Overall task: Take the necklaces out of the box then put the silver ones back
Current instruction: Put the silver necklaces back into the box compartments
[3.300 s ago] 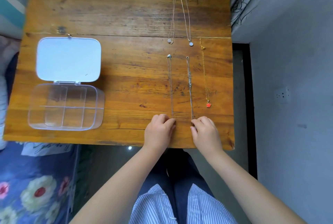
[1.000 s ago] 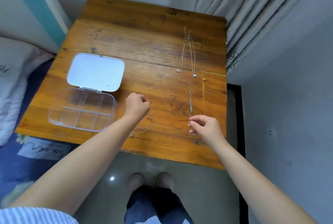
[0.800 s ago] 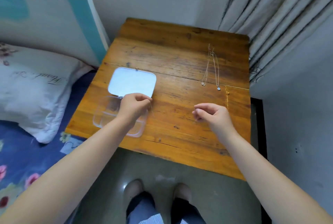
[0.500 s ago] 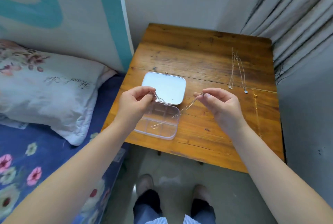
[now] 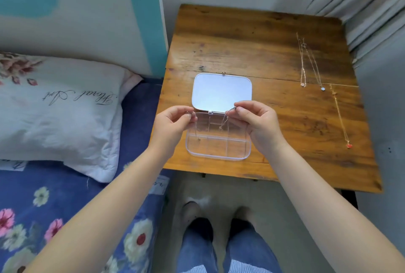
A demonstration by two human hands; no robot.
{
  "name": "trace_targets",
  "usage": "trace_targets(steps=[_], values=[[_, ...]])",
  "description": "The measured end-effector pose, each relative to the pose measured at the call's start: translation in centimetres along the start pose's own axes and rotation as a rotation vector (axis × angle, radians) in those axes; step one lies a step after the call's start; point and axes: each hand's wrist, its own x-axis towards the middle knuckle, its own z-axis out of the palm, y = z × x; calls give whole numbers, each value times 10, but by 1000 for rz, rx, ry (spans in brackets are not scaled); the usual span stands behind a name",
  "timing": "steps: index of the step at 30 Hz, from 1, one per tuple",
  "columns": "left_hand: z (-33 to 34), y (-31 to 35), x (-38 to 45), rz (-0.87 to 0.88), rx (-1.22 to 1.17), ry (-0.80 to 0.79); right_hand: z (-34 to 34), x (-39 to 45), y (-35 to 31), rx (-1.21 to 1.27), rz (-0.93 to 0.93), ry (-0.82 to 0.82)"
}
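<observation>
Pillow (image 5: 59, 110) left of table (image 5: 252, 38); gold necklace (image 5: 340, 117) far right.

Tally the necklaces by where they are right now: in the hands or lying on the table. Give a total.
Held over the open clear box: 2, one silver chain in the left hand, another silver chain in the right hand.
Lying on the wooden table: 3.
Total: 5.
</observation>
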Motion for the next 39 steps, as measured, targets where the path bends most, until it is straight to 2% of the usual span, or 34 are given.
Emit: trace_targets(steps=[5,11,15,17,21,24,26,28,30,31,36,39], values=[[-16,-21,-11,-73,50,15,0,-10,16,-1,43,25],[-18,-25,-15,-36,84,-38,2,-19,36,-22,75,10],[-12,-30,-11,-47,112,-76,0,-14,52,-83,100,57],[-7,-39,-7,-83,265,-80,0,-11,65,-222,116,102],[5,-63,5,-124,791,-143,3,-1,94,-616,169,86],[10,-73,10,-165,973,-157,7,5,103,-813,138,93],[10,-79,12,-149,1053,-164,4,7,102,-691,112,201],[10,-83,14,-112,1140,-181,-3,5,92,-367,120,278],[7,-84,16,-93,1222,-214,-9,3,81,-12,158,237],[6,-85,17,-93,1253,-230,-11,2,76,91,172,193],[4,-89,18,-53,1251,-220,-11,-3,53,269,139,20],[6,-90,15,-42,1214,-188,-6,-6,43,279,108,-31]])
